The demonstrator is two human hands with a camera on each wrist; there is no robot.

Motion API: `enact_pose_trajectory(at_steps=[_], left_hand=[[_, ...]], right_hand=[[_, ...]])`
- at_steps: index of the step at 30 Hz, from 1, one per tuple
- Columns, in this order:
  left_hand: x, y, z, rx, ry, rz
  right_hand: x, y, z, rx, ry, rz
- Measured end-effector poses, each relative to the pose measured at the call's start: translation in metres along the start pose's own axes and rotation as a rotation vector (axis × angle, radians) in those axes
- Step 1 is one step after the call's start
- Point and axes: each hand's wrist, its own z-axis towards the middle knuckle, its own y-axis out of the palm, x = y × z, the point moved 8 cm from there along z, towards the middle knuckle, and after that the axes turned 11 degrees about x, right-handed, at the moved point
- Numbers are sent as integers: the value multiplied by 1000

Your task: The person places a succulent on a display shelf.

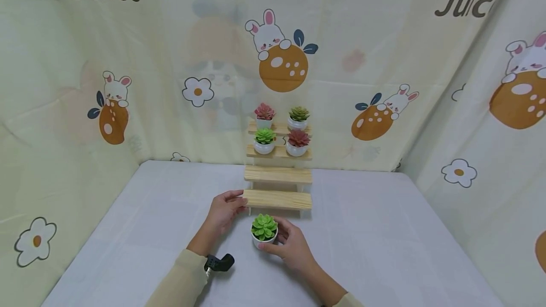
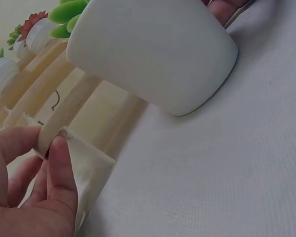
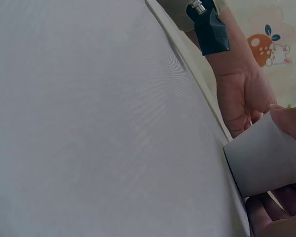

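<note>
My right hand (image 1: 294,249) holds a small potted succulent (image 1: 264,228) by the side of its white pot, thumb at the near side and fingers behind. The pot (image 3: 266,155) sits upright, its base at the white tabletop in the right wrist view. With my left hand (image 1: 223,212) I pinch the left end of the lowest step (image 1: 277,199) of a wooden tiered stand, thumb and fingertips at its edge (image 2: 49,143). The green-leaved plant stands just in front of that step. No plant is on the two lower steps.
On the top step stand a pink succulent (image 1: 264,112) and a dark green one (image 1: 298,116). The step below bears a bright green succulent (image 1: 264,140) and a dark red one (image 1: 297,142). A printed curtain (image 1: 204,122) hangs behind the white table (image 1: 367,240).
</note>
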Motion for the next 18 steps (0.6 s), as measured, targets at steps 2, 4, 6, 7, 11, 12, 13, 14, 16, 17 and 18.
enact_pose_trajectory(at_steps=[2,4,6,7,11,12,13,14,16,17,18], left_hand=[[0,0,0,-2,1,-2],[0,0,0,-3,3,-2],[0,1,0,-5,5,1],[0,1,0,-4,3,3],[-1,0,0,-3,-4,9],[-1,0,0,-2,-9,8],[-2,0,0,-1,-11,7],[-2,0,0,-2,-8,6],[-2,0,0,-5,-4,2],[-2,0,0,-6,-4,0],[-3,-1,0,-6,-2,-2]], right_hand=[[-1,0,0,-6,-5,-5],[-2,1,0,-14,-14,-16],[-3,1,1,-23,-27,-26],[-4,1,1,-26,-32,-29],[-4,1,2,-31,-42,-40],[-4,1,2,-31,-41,-42],[-3,2,2,-32,-41,-44],[-3,2,2,-34,-41,-45],[-3,2,1,-38,-44,-45],[-4,2,1,-39,-45,-48],[-4,2,1,-41,-43,-50]])
